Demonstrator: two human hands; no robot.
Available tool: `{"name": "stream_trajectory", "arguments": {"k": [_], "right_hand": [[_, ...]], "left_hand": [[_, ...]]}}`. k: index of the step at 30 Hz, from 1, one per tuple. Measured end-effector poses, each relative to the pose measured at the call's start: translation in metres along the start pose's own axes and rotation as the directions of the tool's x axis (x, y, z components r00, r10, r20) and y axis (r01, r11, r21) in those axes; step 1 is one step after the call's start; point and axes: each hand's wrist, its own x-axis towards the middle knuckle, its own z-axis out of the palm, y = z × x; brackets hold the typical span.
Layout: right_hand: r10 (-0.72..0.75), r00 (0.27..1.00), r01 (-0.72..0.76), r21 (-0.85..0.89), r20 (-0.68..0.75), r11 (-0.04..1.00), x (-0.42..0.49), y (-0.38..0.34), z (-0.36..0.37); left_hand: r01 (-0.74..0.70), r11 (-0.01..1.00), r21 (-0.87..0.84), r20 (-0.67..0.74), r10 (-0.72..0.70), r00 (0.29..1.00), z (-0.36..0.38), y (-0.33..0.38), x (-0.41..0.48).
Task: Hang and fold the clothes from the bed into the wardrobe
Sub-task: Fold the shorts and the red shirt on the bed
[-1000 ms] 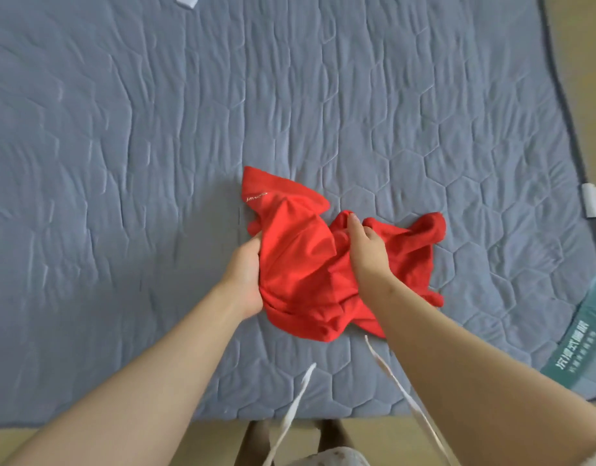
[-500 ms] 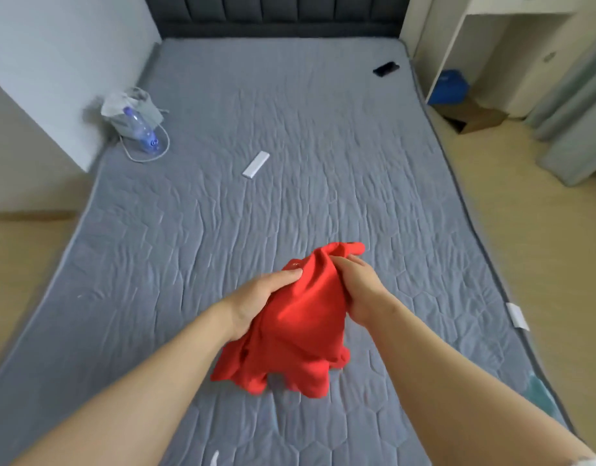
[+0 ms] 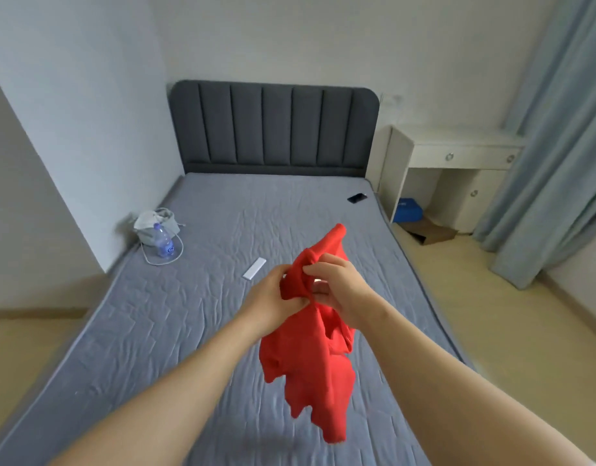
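Observation:
A crumpled red garment (image 3: 310,364) hangs in the air above the grey quilted bed (image 3: 162,331). My left hand (image 3: 268,297) grips its bunched upper edge from the left. My right hand (image 3: 336,284) pinches the same upper edge from the right, fingers curled into the cloth. A pointed flap of red fabric sticks up behind my hands, and the rest of the garment dangles below them, off the mattress. No wardrobe is in view.
On the bed lie a white remote (image 3: 254,268), a black phone (image 3: 357,197), and a grey bag with a water bottle (image 3: 157,230) at the left edge. A dark headboard (image 3: 273,126), a white desk (image 3: 457,153) and blue curtains (image 3: 538,163) stand beyond.
Both hands have lifted the red garment off the mattress and raised it to chest height. My view has tilted up from the bed surface to the whole room.

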Motion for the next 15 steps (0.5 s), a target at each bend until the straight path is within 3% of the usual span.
{"name": "stream_trajectory", "arguments": {"k": [4,7,9,10,12,13,15], "right_hand": [[-0.045,0.999,0.045,0.005,0.026,0.999,-0.013,-0.016,0.001],[-0.068,0.997,0.064,0.123,0.022,0.99,-0.019,-0.019,-0.002],[-0.065,0.996,0.069,0.078,-0.056,0.995,-0.019,-0.017,-0.004],[-0.05,0.99,0.055,0.038,-0.131,0.998,-0.018,-0.014,-0.005],[-0.015,0.959,-0.002,-0.06,-0.282,0.998,-0.017,-0.004,-0.01],[0.008,0.948,-0.048,-0.118,-0.318,0.992,-0.017,0.003,-0.012],[0.091,0.949,-0.153,-0.188,-0.302,0.97,-0.017,0.018,-0.013]], "left_hand": [[0.066,0.954,-0.294,0.007,-0.067,0.998,-0.01,0.018,0.004],[0.038,0.961,-0.273,-0.229,-0.103,0.968,-0.013,0.025,0.01],[0.054,0.926,-0.373,-0.334,-0.188,0.924,-0.013,0.031,0.01],[0.068,0.854,-0.516,-0.3,-0.255,0.919,-0.014,0.035,0.009],[0.139,0.59,-0.796,-0.091,-0.343,0.935,-0.016,0.042,0.006],[0.19,0.464,-0.865,0.019,-0.349,0.937,-0.018,0.045,0.004],[0.279,0.326,-0.903,0.168,-0.331,0.929,-0.022,0.046,0.001]]}}
